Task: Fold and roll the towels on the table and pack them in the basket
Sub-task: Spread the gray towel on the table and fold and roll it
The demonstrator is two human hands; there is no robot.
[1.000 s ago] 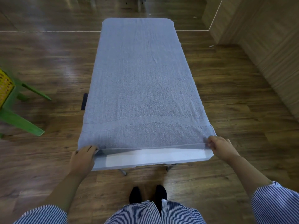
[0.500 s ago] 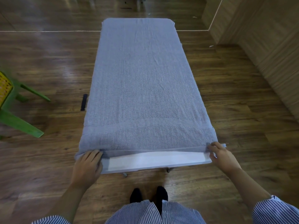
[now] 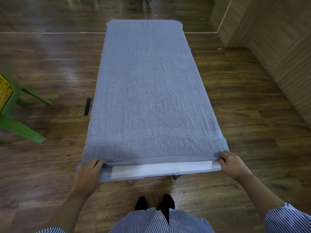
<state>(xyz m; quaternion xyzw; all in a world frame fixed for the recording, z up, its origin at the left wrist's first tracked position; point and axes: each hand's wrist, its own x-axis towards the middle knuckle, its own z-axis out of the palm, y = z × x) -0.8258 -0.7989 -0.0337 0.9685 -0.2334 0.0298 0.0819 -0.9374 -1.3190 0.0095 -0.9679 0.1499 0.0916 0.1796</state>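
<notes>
A large grey-blue terry towel (image 3: 148, 91) lies spread flat down the centre of the frame, covering nearly the whole white rectangular tabletop (image 3: 161, 170), whose bare strip shows only at the lower edge. The left hand (image 3: 88, 174) grips the towel's lower-left corner, fingers curled over the cloth where it drapes past the table corner. The right hand (image 3: 233, 165) pinches the lower-right corner, lifting the hem slightly. At the far left edge, a yellow perforated plastic basket (image 3: 5, 91) sits on a green plastic chair (image 3: 20, 128); its contents cannot be made out.
</notes>
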